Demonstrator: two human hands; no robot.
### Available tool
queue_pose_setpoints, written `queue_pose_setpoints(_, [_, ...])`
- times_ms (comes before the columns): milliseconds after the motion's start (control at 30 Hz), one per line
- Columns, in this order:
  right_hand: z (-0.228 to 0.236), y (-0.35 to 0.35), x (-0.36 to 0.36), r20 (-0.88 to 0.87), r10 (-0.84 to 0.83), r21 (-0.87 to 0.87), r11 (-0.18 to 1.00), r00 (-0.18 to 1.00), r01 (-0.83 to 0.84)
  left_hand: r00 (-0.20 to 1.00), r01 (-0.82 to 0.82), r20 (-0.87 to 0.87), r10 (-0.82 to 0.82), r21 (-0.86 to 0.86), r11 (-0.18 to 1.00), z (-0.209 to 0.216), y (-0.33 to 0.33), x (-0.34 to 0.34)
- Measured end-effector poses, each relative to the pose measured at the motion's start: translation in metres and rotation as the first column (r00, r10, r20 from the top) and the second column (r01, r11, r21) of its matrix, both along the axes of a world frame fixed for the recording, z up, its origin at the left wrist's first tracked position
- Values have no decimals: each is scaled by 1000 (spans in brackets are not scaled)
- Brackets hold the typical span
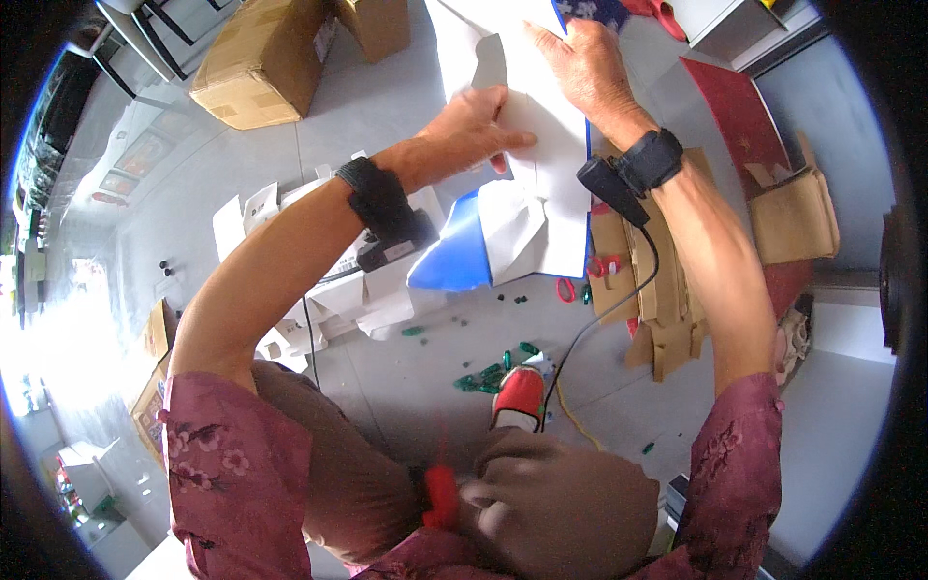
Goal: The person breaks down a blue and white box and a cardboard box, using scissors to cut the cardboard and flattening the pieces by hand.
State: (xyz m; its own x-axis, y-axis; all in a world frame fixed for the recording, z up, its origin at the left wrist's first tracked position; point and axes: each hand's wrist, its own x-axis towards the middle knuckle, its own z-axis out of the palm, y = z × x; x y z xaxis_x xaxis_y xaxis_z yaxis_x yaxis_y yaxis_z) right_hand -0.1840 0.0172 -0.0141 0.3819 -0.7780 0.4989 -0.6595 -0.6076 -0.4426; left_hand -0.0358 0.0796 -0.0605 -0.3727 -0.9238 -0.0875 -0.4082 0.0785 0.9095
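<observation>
A large folded sheet of white card with blue on its other side (546,208) stands up in front of me, a blue flap bent out at its lower left. My right hand (588,77) grips its upper right edge, thumb across the white face. My left hand (469,130) lies against the card's left part, with thumb and fingers spread apart and some fingertips curled under. A dark grey shape shows on the card above that hand. Both wrists wear black straps with small devices, and a black cable (619,314) runs down from the right one.
Opened white boxes (333,290) lie on the floor to the left, a brown carton (261,63) behind them. Flattened cardboard (667,309) and a red panel (739,121) are at the right. Small green pieces (483,377) lie scattered by my red shoe (520,389).
</observation>
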Motion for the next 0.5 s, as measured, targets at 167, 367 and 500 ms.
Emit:
queue_pose_setpoints(167, [-8,-14,-9,3,-130,-35,991,991,130,998,-12,-65,6,-91,996,7,-4,-1])
queue_pose_setpoints(367, [-14,-25,-17,45,-199,50,979,979,197,981,67,194,14,-406,912,17,3,-6])
queue_pose_setpoints(500, [-12,-29,-23,34,-212,110,972,977,208,981,159,183,-65,-565,810,18,6,-13])
